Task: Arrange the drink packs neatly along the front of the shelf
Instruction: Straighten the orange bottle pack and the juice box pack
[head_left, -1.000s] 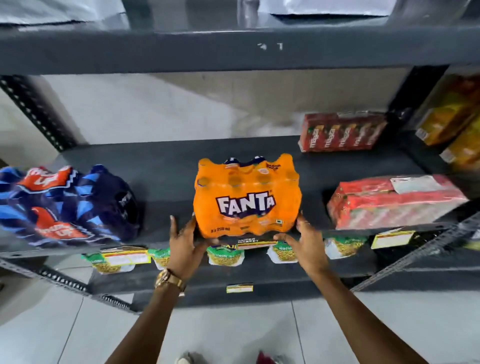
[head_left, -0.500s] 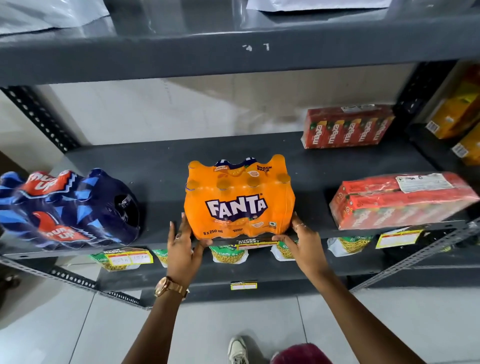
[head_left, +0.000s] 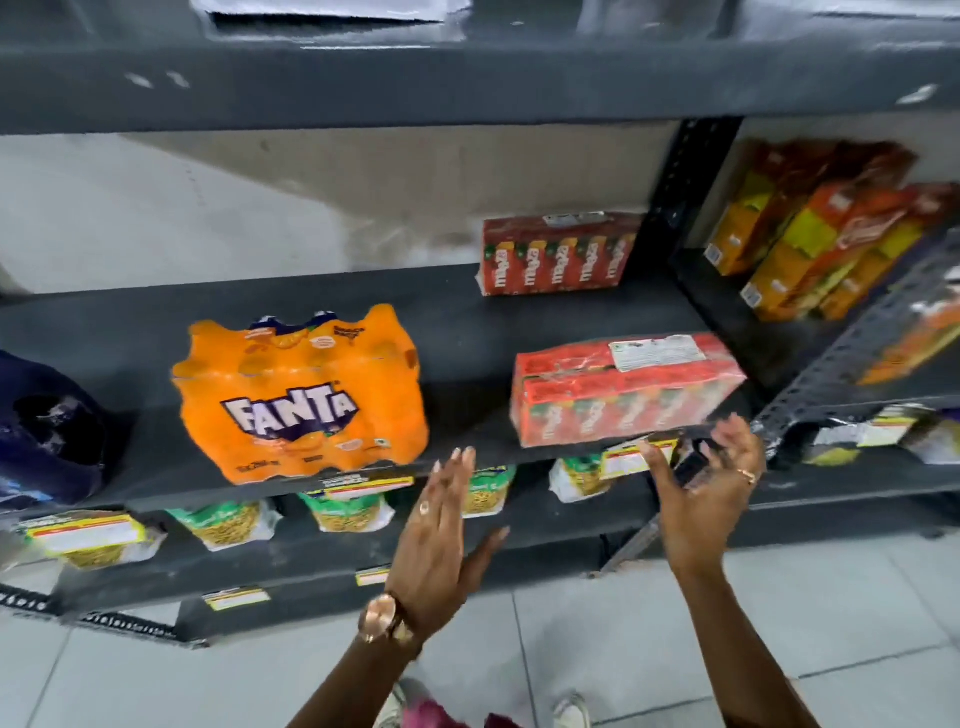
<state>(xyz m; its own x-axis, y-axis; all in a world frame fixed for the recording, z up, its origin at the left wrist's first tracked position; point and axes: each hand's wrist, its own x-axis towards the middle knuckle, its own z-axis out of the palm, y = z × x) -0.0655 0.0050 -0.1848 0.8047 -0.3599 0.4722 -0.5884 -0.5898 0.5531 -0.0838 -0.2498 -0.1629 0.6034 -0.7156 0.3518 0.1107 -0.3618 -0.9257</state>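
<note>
Orange Fanta pack, two red Maaza packs, one shelf.

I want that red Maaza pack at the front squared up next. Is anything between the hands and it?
Nothing visible. The right hand is open just below the front red Maaza pack, and the left hand is open between it and the Fanta pack, with bare shelf between.

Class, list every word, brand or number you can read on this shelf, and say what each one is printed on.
"FANTA": front of the orange shrink-wrapped bottle pack.
"maaza": repeated on the red carton pack at the shelf's back.
Red carton pack at the front: white label and printing too blurred.
Yellow shelf-edge price tags: too small.
Dark blue wrapped pack: nothing legible.
</note>
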